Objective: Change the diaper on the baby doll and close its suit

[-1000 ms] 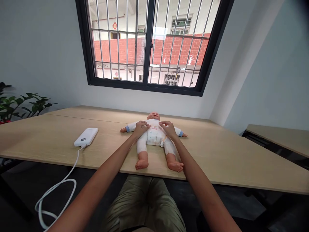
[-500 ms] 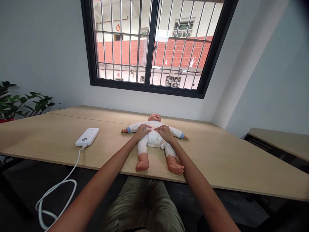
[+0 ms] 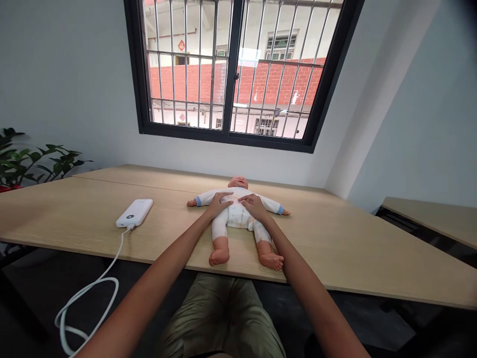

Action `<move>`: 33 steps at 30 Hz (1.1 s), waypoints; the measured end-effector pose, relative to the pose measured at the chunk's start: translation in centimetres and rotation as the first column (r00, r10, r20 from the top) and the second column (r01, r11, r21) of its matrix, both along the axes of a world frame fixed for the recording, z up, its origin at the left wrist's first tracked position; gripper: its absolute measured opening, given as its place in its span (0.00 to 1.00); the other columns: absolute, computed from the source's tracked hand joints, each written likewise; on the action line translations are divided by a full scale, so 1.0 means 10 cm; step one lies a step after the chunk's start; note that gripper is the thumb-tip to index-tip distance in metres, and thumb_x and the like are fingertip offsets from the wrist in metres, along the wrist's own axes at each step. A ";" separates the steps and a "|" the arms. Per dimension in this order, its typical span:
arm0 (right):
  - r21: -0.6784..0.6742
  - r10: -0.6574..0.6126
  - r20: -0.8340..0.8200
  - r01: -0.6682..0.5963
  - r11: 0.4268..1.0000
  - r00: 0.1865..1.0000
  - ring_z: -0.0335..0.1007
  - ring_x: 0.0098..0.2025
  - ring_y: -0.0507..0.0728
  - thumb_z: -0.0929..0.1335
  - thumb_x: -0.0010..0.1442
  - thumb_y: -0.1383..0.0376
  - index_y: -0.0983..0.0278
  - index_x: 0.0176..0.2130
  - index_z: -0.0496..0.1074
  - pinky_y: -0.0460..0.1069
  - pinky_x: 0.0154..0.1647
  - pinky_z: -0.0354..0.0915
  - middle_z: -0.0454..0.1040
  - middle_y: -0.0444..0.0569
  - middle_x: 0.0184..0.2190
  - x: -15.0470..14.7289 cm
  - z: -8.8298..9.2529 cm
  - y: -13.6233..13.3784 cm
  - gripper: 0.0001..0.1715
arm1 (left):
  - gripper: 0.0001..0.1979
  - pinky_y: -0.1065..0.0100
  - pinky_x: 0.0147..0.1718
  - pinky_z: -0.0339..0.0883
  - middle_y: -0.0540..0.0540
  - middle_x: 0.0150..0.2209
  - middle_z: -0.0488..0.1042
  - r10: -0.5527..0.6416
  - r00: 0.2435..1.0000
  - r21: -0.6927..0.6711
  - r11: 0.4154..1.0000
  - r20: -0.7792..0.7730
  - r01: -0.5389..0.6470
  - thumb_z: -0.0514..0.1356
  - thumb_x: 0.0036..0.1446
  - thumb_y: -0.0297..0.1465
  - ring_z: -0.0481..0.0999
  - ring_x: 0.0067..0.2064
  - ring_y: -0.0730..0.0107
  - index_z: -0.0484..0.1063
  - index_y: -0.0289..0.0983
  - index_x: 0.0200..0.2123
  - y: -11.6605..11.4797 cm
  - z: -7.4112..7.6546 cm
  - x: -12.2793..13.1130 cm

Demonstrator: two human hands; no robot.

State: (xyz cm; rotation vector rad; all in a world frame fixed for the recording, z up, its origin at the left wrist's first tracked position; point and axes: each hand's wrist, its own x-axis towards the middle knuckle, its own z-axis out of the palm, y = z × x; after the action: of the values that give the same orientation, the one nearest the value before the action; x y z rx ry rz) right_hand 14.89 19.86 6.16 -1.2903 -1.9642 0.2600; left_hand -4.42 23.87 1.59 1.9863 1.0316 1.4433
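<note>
Although neither closes, the left grip [image 3: 218, 204] and right grip [image 3: 255, 206] lie spread open on the chest of a baby doll [image 3: 235, 218], face-up on the counter [image 3: 335, 248] beneath both grips.

No readable text, labels or signs
</note>
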 end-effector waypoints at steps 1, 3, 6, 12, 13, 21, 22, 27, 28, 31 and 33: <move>-0.003 0.000 0.004 0.000 1.000 1.000 0.65 0.45 0.54 0.63 0.58 0.71 0.67 0.42 0.79 0.49 0.54 0.57 0.75 0.52 0.43 0.00 0.00 0.00 0.17 | 0.15 0.61 0.60 0.56 0.41 0.50 0.72 -0.017 1.000 -0.003 1.000 -0.014 0.017 0.63 0.55 0.31 0.66 0.57 0.58 0.77 0.39 0.47 -0.01 0.02 0.00; -0.007 0.004 0.012 -0.004 1.000 1.000 0.65 0.45 0.54 0.63 0.58 0.71 0.67 0.43 0.79 0.49 0.53 0.57 0.75 0.52 0.43 0.00 0.00 0.00 0.18 | 0.11 0.60 0.60 0.57 0.41 0.46 0.73 -0.036 0.999 -0.018 0.999 -0.036 0.035 0.61 0.55 0.30 0.67 0.56 0.58 0.80 0.39 0.42 -0.03 0.05 0.00; -0.008 0.015 0.021 -0.015 1.000 1.000 0.65 0.45 0.54 0.63 0.58 0.71 0.66 0.45 0.78 0.48 0.53 0.56 0.75 0.51 0.43 0.00 0.00 0.01 0.19 | 0.10 0.60 0.59 0.58 0.42 0.43 0.72 -0.036 0.999 -0.035 0.999 -0.040 0.035 0.61 0.55 0.30 0.68 0.54 0.59 0.81 0.39 0.39 -0.05 0.08 0.01; -0.007 0.003 0.035 -0.003 1.000 0.999 0.64 0.45 0.54 0.63 0.58 0.71 0.65 0.44 0.79 0.49 0.55 0.54 0.75 0.50 0.42 0.00 0.01 0.01 0.19 | 0.08 0.63 0.57 0.60 0.42 0.44 0.73 -0.030 0.999 -0.044 0.999 -0.030 0.029 0.61 0.54 0.30 0.69 0.53 0.60 0.80 0.39 0.36 -0.07 0.09 0.01; -0.008 0.000 0.037 0.000 1.000 0.999 0.64 0.45 0.54 0.63 0.58 0.71 0.65 0.44 0.79 0.49 0.55 0.54 0.75 0.51 0.42 0.00 0.01 0.01 0.19 | 0.07 0.63 0.57 0.60 0.43 0.43 0.73 -0.029 0.999 -0.039 0.999 -0.034 0.028 0.61 0.54 0.30 0.69 0.53 0.60 0.80 0.40 0.35 -0.08 0.10 0.01; -0.008 -0.009 0.040 0.009 1.000 0.999 0.63 0.44 0.55 0.62 0.58 0.71 0.67 0.40 0.80 0.48 0.52 0.55 0.75 0.50 0.40 0.00 0.03 -0.04 0.18 | 0.07 0.62 0.54 0.63 0.43 0.39 0.74 -0.019 0.997 0.001 1.000 -0.073 0.019 0.60 0.54 0.30 0.70 0.49 0.59 0.80 0.39 0.32 -0.12 0.13 0.02; -0.010 -0.006 0.039 0.007 1.000 0.999 0.63 0.44 0.55 0.62 0.58 0.71 0.67 0.39 0.80 0.48 0.52 0.55 0.75 0.50 0.40 0.00 0.04 -0.04 0.18 | 0.08 0.61 0.54 0.63 0.43 0.39 0.74 -0.019 0.997 0.003 1.000 -0.075 0.020 0.60 0.54 0.31 0.70 0.49 0.59 0.80 0.39 0.32 -0.12 0.13 0.02; -0.016 0.001 0.028 0.000 1.000 1.000 0.64 0.43 0.55 0.63 0.57 0.71 0.66 0.38 0.80 0.47 0.50 0.57 0.75 0.50 0.40 -0.01 0.06 -0.07 0.17 | 0.08 0.62 0.54 0.63 0.43 0.40 0.74 -0.008 0.998 -0.009 1.000 -0.064 0.008 0.60 0.55 0.31 0.71 0.49 0.59 0.80 0.40 0.32 -0.13 0.13 0.03; -0.018 0.000 0.026 0.001 1.000 1.000 0.64 0.43 0.55 0.63 0.57 0.71 0.66 0.38 0.80 0.47 0.50 0.57 0.75 0.50 0.40 -0.01 0.06 -0.08 0.16 | 0.08 0.62 0.54 0.63 0.43 0.40 0.74 -0.009 0.998 -0.010 1.000 -0.060 0.008 0.60 0.55 0.31 0.71 0.49 0.59 0.80 0.40 0.32 -0.13 0.13 0.03; -0.021 -0.007 0.020 0.007 1.000 1.000 0.64 0.44 0.55 0.63 0.57 0.71 0.66 0.38 0.80 0.48 0.50 0.56 0.74 0.51 0.40 -0.01 0.07 -0.09 0.16 | 0.09 0.62 0.55 0.63 0.43 0.41 0.74 -0.024 0.998 0.000 1.000 -0.058 0.025 0.60 0.55 0.32 0.71 0.49 0.59 0.80 0.39 0.33 -0.13 0.12 0.02; -0.020 -0.007 0.018 0.007 1.000 1.000 0.64 0.44 0.55 0.63 0.57 0.72 0.67 0.38 0.80 0.48 0.51 0.56 0.74 0.51 0.40 -0.01 0.07 -0.09 0.16 | 0.09 0.61 0.55 0.62 0.43 0.40 0.74 -0.034 0.997 0.007 0.999 -0.063 0.034 0.60 0.55 0.32 0.71 0.49 0.60 0.80 0.39 0.34 -0.13 0.11 0.02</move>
State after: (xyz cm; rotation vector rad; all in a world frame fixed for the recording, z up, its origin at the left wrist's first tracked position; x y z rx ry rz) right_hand 14.80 18.98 6.83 -1.3163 -1.9769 0.2659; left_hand -4.24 22.61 2.73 2.0563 1.0152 1.3774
